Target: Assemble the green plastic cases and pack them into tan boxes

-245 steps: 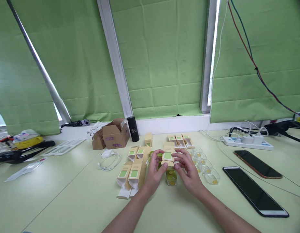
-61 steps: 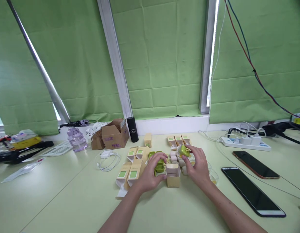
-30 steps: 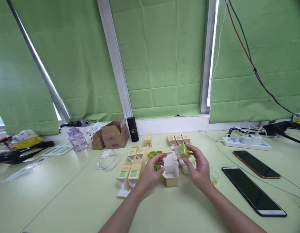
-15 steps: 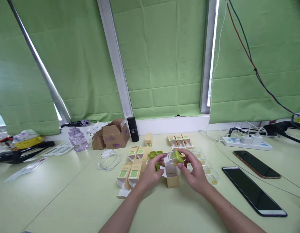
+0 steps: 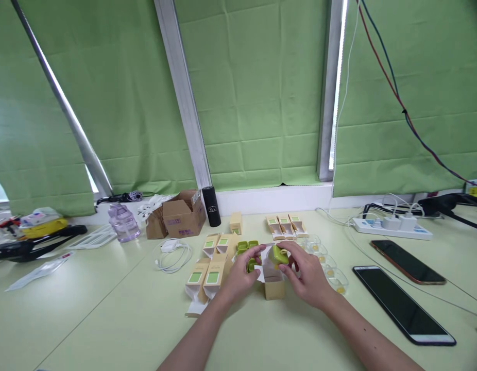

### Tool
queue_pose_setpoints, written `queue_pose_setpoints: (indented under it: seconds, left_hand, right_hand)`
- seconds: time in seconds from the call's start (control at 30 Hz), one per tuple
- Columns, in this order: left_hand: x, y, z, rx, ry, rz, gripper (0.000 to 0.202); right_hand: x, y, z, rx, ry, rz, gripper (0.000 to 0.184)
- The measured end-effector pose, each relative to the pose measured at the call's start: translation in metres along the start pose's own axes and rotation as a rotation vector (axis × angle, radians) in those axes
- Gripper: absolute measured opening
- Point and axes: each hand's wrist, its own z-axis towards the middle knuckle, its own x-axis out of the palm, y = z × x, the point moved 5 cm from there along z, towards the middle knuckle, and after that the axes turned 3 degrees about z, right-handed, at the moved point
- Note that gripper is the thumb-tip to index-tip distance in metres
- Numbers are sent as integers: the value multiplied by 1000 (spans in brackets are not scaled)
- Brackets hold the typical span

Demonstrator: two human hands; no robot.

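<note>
My right hand [image 5: 306, 273] is closed on a small green plug-like item [image 5: 279, 254] and holds it over the mouth of an upright tan carton [image 5: 274, 287]. My left hand [image 5: 242, 273] is closed on the carton's white flap, holding it from the left. Several more green items [image 5: 246, 246] lie just behind my left hand. Flat tan cartons with green labels [image 5: 207, 275] lie to the left, and clear plastic shells [image 5: 331, 270] lie to the right.
Three labelled cartons [image 5: 285, 224] stand at the back, near a black cylinder [image 5: 211, 205] and a brown cardboard box [image 5: 182, 212]. A purple bottle [image 5: 122, 222] and white cable [image 5: 172, 253] sit left. Two phones [image 5: 403, 304] and a power strip [image 5: 391, 226] lie right.
My right hand has brought the green item left and down from above the clear shells to the carton's mouth. My left hand has stayed on the carton's flap.
</note>
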Motion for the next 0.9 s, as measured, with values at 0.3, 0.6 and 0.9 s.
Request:
queue_pose_setpoints:
  seconds: [0.3, 0.6, 0.9]
  left_hand:
    - [1, 8, 1, 25, -21, -25, 73]
    - [0, 11, 0, 45, -46, 28, 73]
    - [1, 5, -2, -4, -70, 55, 74]
  right_hand:
    - [3, 6, -2, -45, 49, -18, 35]
    - [6, 10, -1, -57, 116, -45, 38]
    - [9, 15, -2, -61, 170, -100, 22]
